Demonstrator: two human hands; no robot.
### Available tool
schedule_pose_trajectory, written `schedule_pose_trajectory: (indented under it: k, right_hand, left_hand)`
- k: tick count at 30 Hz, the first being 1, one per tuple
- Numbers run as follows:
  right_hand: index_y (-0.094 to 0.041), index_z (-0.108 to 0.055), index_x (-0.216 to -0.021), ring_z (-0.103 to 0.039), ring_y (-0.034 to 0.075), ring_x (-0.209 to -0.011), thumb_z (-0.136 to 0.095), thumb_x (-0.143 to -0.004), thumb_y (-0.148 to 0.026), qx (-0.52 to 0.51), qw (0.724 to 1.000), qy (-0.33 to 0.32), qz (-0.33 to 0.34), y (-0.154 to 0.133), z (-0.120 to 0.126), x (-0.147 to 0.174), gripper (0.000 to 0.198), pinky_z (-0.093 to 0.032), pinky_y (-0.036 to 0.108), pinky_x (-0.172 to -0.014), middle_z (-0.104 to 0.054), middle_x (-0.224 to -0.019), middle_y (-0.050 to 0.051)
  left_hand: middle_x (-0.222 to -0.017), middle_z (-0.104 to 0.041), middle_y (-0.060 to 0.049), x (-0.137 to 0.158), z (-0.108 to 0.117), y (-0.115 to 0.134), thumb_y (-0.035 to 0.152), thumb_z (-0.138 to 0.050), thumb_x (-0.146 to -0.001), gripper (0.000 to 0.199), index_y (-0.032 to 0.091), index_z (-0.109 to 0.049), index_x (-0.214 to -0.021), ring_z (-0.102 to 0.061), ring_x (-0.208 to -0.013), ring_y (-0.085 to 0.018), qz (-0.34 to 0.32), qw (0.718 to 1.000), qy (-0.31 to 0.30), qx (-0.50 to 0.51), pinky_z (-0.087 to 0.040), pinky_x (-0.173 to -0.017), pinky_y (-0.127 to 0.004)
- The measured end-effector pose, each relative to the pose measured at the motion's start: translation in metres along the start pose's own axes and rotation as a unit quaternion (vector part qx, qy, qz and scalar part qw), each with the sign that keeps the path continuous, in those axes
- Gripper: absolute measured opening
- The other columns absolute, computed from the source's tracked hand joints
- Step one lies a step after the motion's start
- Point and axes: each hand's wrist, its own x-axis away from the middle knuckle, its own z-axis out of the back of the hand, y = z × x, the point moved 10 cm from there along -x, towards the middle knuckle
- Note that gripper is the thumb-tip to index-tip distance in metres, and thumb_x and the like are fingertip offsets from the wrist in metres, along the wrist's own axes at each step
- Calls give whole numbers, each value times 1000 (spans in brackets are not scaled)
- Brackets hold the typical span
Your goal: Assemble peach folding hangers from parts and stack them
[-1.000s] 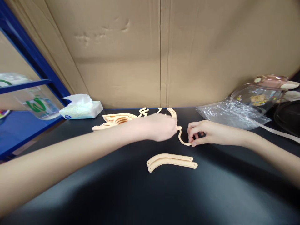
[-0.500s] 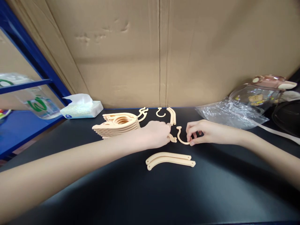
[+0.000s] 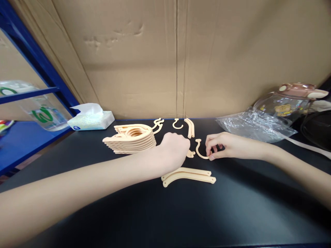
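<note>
My right hand (image 3: 218,146) is closed, with the thumb and a fingertip pinching the lower end of a beige plastic hook (image 3: 198,150) at the black tabletop. My left hand (image 3: 176,150) is curled into a fist, knuckles up, its fingertips hidden from me. Below its knuckles a small beige plastic piece (image 3: 190,154) with rounded lobes pokes out; whether the fingers grip it is hidden. Two curved hanger arms (image 3: 190,175) lie side by side nearer to me, partly behind my left wrist. Left of that hand is a stack of beige folding hangers (image 3: 129,141).
Farther back lie another hook (image 3: 177,124), a pair of hanger arms (image 3: 190,127) and several small hooks (image 3: 158,124). A tissue pack (image 3: 93,119) stands back left; clear plastic wrap (image 3: 253,125) and a transparent container (image 3: 284,103) are at right. Cardboard (image 3: 129,69) walls the back.
My left hand has rolled over slightly and moved a little toward me, hiding its fingertips and covering more of the near hanger arms. The right hand and its hook stay put.
</note>
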Motion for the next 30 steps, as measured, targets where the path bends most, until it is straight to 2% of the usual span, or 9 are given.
schedule_pose_trajectory:
  k: [3, 5, 8, 12, 15, 21, 24, 27, 30]
  right_hand:
    - [-20, -68, -84, -55, 13, -74, -57, -83, -42, 3, 1000, 0, -4, 0, 1, 1, 25, -43, 27, -67, -60, -90, 3]
    - [-20, -67, -85, -56, 14, -74, -56, -83, -42, 10, 1000, 5, -7, -2, 1, 1, 25, -43, 28, -67, -60, -90, 3]
    - [-20, -65, -85, -57, 15, -77, -52, -87, -40, 43, 998, 47, 2, -11, 5, 1, 24, -43, 28, -70, -60, -90, 3]
    - [-22, -65, -94, -56, 17, -93, -51, -89, -36, 82, 988, 123, 48, -32, 7, 1, 21, -43, 31, -82, -59, -105, 4]
    - [-25, -64, -105, -53, 19, -102, -51, -90, -35, 114, 983, 123, 79, -44, -1, 0, 23, -41, 35, -88, -57, -117, 4]
    - [-26, -63, -111, -53, 20, -97, -47, -92, -35, 161, 979, 98, 80, -45, -11, -2, 27, -40, 38, -87, -60, -114, 4]
    - [-24, -64, -107, -53, 19, -96, -45, -93, -36, 161, 979, 102, 77, -44, -11, -2, 27, -39, 37, -87, -61, -111, 4]
    - [-22, -65, -107, -54, 20, -95, -44, -93, -37, 169, 976, 113, 78, -44, -10, -2, 28, -40, 37, -84, -62, -108, 5]
    - [-23, -64, -110, -55, 19, -94, -46, -93, -37, 173, 975, 118, 77, -46, -10, -2, 29, -39, 36, -83, -63, -107, 4]
  left_hand:
    - [-70, -65, -8, -3, -6, 3, 8, -64, -71, 8, 15, -63, -67, -63, -72, -23, -4, 1000, -10, -7, -42, -55, -28]
    - [-80, -66, -11, -4, -11, 5, 9, -67, -69, 9, 15, -66, -75, -63, -78, -24, -7, 1000, -17, -9, -44, -59, -29]
    - [-98, -65, -16, -4, -19, 7, 9, -71, -64, 25, 13, -68, -88, -61, -87, -27, -7, 999, -32, -11, -45, -62, -31]
    - [-107, -60, -17, -2, -27, 8, 10, -74, -60, 40, 13, -67, -100, -59, -90, -30, 6, 999, -49, -16, -46, -60, -31]
    - [-107, -58, -16, -1, -28, 6, 13, -68, -68, 38, 13, -65, -106, -59, -89, -29, 9, 999, -42, -11, -45, -59, -31]
    - [-107, -57, -15, 16, -24, -9, 15, -42, -88, 35, 12, -55, -120, -56, -93, -27, 6, 1000, 19, 12, -43, -64, -33]
    - [-100, -59, -11, 36, -19, -14, 17, -38, -91, 31, 15, -58, -115, -57, -91, -25, -10, 996, 75, 48, -44, -68, -33]
    - [-94, -61, -8, 53, -23, -16, 24, -32, -94, 32, 18, -62, -105, -58, -83, -22, -23, 989, 89, 113, -44, -69, -32]
    - [-104, -60, -8, 59, -28, -15, 25, -30, -95, 35, 18, -61, -109, -58, -88, -20, -47, 983, 102, 147, -44, -76, -32]
